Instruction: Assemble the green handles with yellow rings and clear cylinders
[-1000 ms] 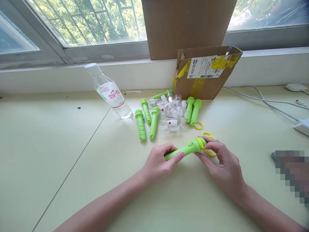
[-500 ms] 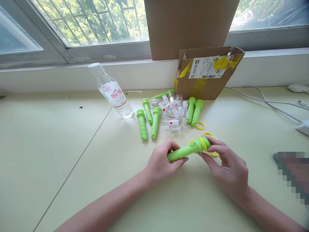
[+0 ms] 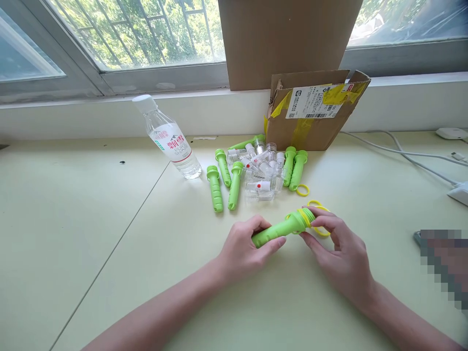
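While we hold it, tube (image 3: 281, 229): green, between our hands, nearer us than the heap of vials (image 3: 261, 196).
Ring (image 3: 304, 217): yellow, around the tube's neck by the threads; more than one strand shows, and we cannot tell whether it is one ring doubled or two.
Ring handling: we judge it best to brace the tube with a firm left grip and press the ring evenly from opposite sides, so it sits square, not twisted across the threads.
Tube's axis: slantwise, plain end toward our left palm, threaded end pointing right and somewhat away from us; its lift off the table (image 3: 285, 302) we cannot judge.
Left hand (image 3: 241, 248): fingers curled closed round the plain end, thumb along the near side.
Right hand (image 3: 343, 251): fingers bent, thumb partly spread from them at the threaded end; whether they pinch the ring or merely touch, we cannot tell.
Loose rings (image 3: 321, 234): just behind our right fingers, with another beside the spare tubes (image 3: 298, 171).
Vials: clear, spare tubes lying on both sides.
Box (image 3: 314, 134): behind the vials.
Bottle (image 3: 175, 146): standing left of the spare tubes.
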`<move>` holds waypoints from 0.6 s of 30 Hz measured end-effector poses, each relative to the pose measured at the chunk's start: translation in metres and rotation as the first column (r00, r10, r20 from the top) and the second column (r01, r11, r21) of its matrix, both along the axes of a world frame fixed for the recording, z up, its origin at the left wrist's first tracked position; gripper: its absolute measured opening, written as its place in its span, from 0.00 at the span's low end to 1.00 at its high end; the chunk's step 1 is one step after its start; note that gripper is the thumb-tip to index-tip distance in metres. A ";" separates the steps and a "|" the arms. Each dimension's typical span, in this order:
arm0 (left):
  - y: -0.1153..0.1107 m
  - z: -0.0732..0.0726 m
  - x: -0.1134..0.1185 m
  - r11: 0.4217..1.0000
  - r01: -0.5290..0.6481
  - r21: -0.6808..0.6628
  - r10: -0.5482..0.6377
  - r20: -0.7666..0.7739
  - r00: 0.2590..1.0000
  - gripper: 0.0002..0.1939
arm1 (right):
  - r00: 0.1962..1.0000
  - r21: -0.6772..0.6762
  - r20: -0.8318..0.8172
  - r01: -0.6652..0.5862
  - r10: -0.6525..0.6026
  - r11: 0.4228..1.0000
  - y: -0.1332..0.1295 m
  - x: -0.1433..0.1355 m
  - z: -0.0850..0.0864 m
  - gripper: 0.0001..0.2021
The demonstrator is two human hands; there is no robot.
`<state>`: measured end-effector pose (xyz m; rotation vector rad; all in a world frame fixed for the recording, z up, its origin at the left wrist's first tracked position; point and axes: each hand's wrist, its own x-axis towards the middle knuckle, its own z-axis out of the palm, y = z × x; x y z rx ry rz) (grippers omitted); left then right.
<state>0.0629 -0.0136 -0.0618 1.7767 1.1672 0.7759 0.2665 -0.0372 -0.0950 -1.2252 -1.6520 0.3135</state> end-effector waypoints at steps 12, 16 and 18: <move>0.004 0.001 -0.002 0.996 0.087 -0.021 -0.089 -0.078 0.993 0.14 | 1.000 0.019 -0.012 -0.012 0.012 1.000 0.000 0.001 -0.001 0.11; 0.004 0.000 0.000 0.998 0.047 0.036 -0.044 -0.080 0.996 0.12 | 1.000 0.041 -0.011 0.021 -0.021 0.999 0.001 0.001 -0.002 0.11; 0.003 -0.003 0.001 0.994 0.002 0.108 0.008 -0.095 0.995 0.14 | 0.999 0.047 0.006 0.034 -0.034 0.998 0.001 0.001 -0.002 0.11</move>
